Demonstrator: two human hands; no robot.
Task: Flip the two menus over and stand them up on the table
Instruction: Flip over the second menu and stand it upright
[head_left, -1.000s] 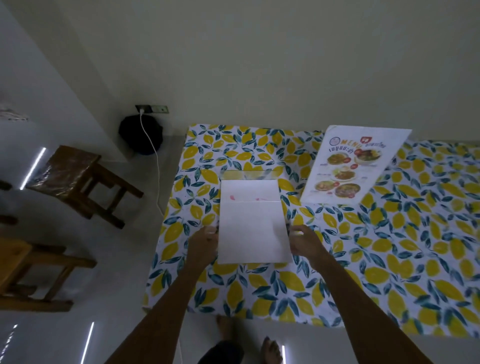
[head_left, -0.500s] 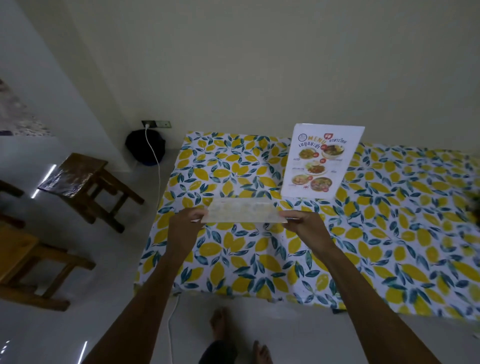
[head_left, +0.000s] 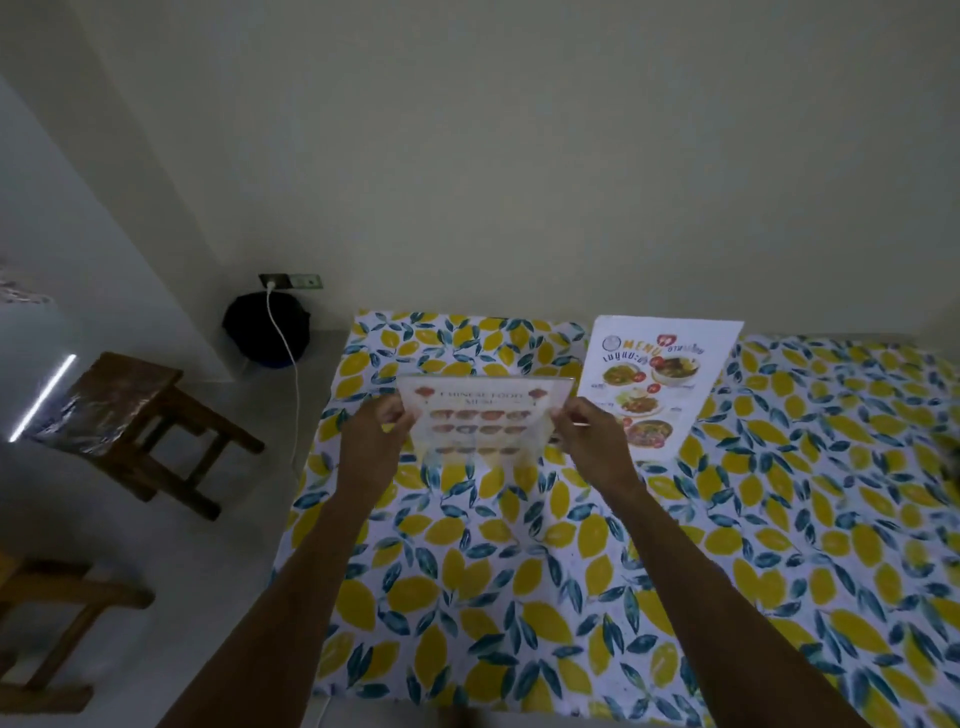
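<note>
Gripping the Chinese food menu (head_left: 480, 418) by its side edges, the left hand (head_left: 371, 441) and right hand (head_left: 592, 436) hold it above the lemon-print surface (head_left: 519, 571), beside the standing Thai menu (head_left: 657, 384). It looks light, stiff and slippery; edge grips suit it.

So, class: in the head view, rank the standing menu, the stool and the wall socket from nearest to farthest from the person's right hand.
1. Standing menu: just right of the right hand, behind it.
2. Wall socket: far left, on the back wall.
3. Stool: farthest left, on the floor.
</note>
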